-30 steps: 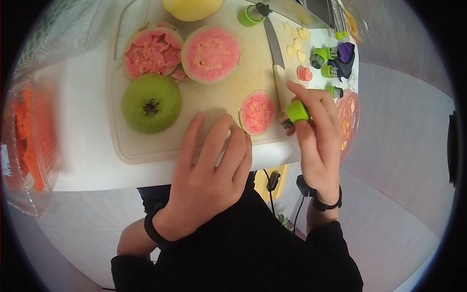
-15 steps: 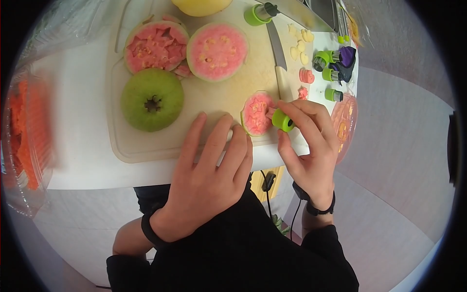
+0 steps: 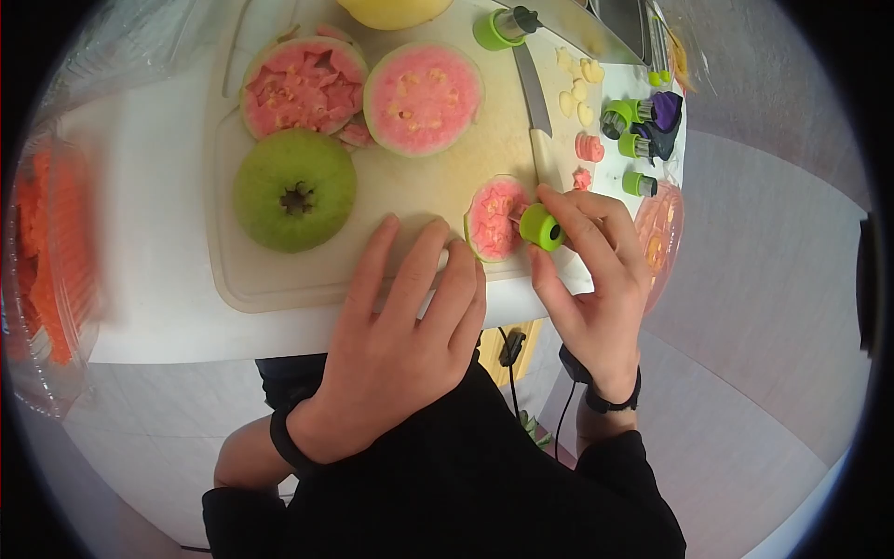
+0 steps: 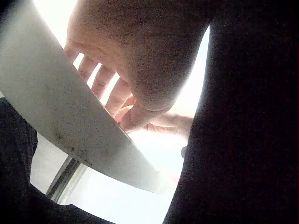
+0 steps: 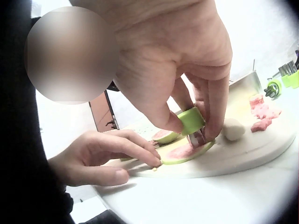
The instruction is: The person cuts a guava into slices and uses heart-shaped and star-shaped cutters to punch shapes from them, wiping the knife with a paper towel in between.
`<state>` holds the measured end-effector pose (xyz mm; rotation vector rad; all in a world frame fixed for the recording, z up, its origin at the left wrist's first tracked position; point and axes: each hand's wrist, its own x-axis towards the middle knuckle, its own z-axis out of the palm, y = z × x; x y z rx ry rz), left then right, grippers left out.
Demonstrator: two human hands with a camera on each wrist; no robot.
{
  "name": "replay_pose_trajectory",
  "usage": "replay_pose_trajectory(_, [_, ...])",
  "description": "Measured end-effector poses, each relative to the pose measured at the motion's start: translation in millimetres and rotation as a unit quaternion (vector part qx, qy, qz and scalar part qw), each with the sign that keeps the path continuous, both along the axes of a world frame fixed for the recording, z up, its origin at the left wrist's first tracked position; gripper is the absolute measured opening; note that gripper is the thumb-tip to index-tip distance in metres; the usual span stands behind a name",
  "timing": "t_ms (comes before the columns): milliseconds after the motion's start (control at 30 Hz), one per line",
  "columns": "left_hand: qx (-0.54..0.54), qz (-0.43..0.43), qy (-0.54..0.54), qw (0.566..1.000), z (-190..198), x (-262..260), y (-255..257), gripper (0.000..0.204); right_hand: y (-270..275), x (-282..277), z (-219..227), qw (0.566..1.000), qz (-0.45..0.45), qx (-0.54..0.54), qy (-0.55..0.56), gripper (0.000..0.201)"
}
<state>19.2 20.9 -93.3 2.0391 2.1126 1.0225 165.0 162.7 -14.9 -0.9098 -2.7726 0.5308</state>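
The right hand [image 3: 596, 279] pinches a green-topped metal cutter [image 3: 542, 227] between thumb and fingers. In the right wrist view the cutter [image 5: 192, 122] stands on a pink guava slice [image 5: 180, 153], its metal end against the flesh near the edge. This slice [image 3: 494, 219] lies near the cutting board's front edge, its surface marked with cuts. The left hand [image 3: 396, 326] lies with fingers spread over the board's edge, fingertips at the slice's left side; in the right wrist view the left hand [image 5: 100, 156] touches the rim. The left wrist view shows the left hand [image 4: 126, 56] from below.
On the board [image 3: 279, 289] are a green guava piece [image 3: 294, 191], two pink-faced pieces, a knife [image 3: 533, 93] and another cutter [image 3: 501, 28]. To the right lie small cut shapes and several cutters [image 3: 639, 183]. A clear box [image 3: 56, 270] stands far left.
The right hand has moved left from beside the slice, turned the cutter over and brought it onto the slice's right part. The left hand has barely moved.
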Motion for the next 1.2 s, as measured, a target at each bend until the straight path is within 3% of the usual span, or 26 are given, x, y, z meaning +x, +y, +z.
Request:
replay_pose_trajectory(367, [0.005,0.002,-0.009,1.000,-1,0,0,0.018,-2,-4,4,1.000,-0.014,0.003,-0.015,0.053])
replay_pose_trajectory(567, [0.007,0.004,-0.008,1.000,-1,-1,0,0.014,7,-2,13,0.998,-0.031,0.004,0.055,0.037])
replay_pose_trajectory(700, [0.016,0.005,-0.006,1.000,-2,-1,0,0.012,16,-25,19,0.997,-0.048,0.049,0.030,0.017])
replay_pose_trajectory(800, [0.024,0.008,-0.017,1.000,-4,-1,0,0.011,15,-29,24,0.995,-0.091,0.039,-0.009,0.014])
replay_pose_trajectory(900, [0.024,0.010,-0.023,0.999,-4,-2,-1,0.011,16,-37,22,0.986,-0.157,-0.009,0.059,0.014])
replay_pose_trajectory(1033, [0.022,0.001,-0.019,1.000,-4,-4,0,0.011,27,-52,6,0.992,-0.081,0.007,0.093,0.016])
replay_pose_trajectory(1200, [0.028,0.006,-0.037,0.999,-6,-2,-1,0.012,31,-68,-8,0.992,-0.108,-0.025,0.051,0.019])
